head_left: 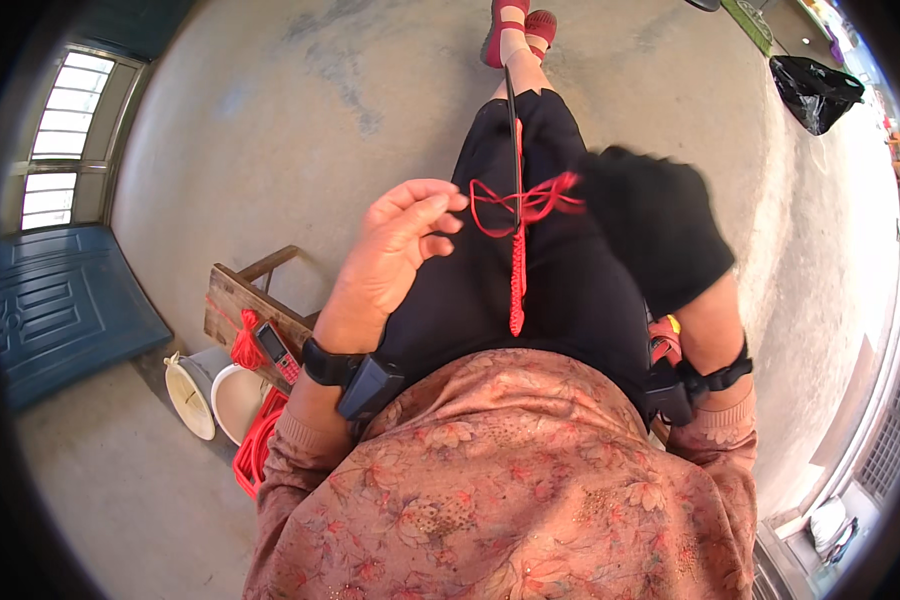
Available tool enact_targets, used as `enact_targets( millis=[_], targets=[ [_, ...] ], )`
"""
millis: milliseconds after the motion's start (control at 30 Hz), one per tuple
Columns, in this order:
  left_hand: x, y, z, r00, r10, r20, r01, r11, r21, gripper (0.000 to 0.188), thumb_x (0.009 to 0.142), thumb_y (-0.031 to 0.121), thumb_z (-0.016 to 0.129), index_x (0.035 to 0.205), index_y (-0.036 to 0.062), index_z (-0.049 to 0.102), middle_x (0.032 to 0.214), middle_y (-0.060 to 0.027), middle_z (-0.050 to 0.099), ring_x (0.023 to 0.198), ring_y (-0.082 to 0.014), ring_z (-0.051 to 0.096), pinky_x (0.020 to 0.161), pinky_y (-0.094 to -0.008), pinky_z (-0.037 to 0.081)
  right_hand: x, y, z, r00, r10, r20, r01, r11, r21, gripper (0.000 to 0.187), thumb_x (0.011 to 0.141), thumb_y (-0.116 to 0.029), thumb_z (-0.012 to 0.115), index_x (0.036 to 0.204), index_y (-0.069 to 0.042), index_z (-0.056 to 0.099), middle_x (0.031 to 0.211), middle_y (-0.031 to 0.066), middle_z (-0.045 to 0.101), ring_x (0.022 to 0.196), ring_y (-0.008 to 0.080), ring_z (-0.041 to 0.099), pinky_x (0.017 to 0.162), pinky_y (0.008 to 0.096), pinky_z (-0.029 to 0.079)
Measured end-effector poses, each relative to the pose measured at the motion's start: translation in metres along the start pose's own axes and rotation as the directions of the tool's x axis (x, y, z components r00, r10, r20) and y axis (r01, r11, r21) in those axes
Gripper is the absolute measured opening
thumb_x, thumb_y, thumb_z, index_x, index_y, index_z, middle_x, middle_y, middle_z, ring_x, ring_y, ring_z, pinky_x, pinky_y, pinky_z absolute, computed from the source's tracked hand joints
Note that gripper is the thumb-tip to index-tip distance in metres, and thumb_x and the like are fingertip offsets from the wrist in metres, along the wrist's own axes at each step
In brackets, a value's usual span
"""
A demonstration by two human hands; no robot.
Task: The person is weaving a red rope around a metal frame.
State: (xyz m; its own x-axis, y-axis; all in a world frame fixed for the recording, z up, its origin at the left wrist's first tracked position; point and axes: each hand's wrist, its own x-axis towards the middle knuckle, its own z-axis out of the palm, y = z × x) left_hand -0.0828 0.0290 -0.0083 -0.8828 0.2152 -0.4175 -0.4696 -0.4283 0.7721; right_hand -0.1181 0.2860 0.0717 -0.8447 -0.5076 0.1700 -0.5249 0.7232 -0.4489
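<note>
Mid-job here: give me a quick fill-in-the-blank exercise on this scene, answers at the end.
1. The right hand is gloved in the colour ____.
2. The braid over the dark trousers is coloured ____.
3. The plastic bag lies toward the picture's upper ____ corner.
Missing words: black; red; right.

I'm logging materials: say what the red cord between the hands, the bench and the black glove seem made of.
Red cord: probably synthetic fibre, smooth-looking, from its bright, looping strands. Bench: apparently worn wood, from its unevenly brown boards. Black glove: likely matt fabric, showing no shine; blur hides any weave.
</note>
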Motion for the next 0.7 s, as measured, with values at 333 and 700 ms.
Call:
enact_targets(
  millis=[333,700],
  targets=[
    [-0.005,-0.004,0.001,0.999,-0.034,0.038,0.034,0.999,0.000,0.013,0.096,0.014,0.060,0.105,0.0057,0.063,0.090,-0.0030,0.064,0.074,-0.0084,0.058,0.063,-0.0226,0.046,-0.004,0.028,-0.038,0.761,0.581,-0.289,0.052,0.390,0.919,0.033,0.095,-0.022,0.063,0.117,0.003,0.063,0.089,0.0083,0.068,0.067,0.0149,0.065,0.066,0.0264,0.052],
    [-0.008,0.007,0.059,0.896,0.018,0.443,-0.201,0.906,0.372,0.029,0.098,0.013,0.055,0.125,0.0037,0.061,0.120,-0.0044,0.063,0.099,-0.0093,0.061,0.070,-0.0216,0.049,0.024,-0.011,-0.050,0.838,0.482,-0.256,0.091,0.340,0.936,0.028,0.095,-0.017,0.061,0.117,0.001,0.063,0.093,0.0069,0.065,0.073,0.0149,0.063,0.068,0.0246,0.050]
  ],
)
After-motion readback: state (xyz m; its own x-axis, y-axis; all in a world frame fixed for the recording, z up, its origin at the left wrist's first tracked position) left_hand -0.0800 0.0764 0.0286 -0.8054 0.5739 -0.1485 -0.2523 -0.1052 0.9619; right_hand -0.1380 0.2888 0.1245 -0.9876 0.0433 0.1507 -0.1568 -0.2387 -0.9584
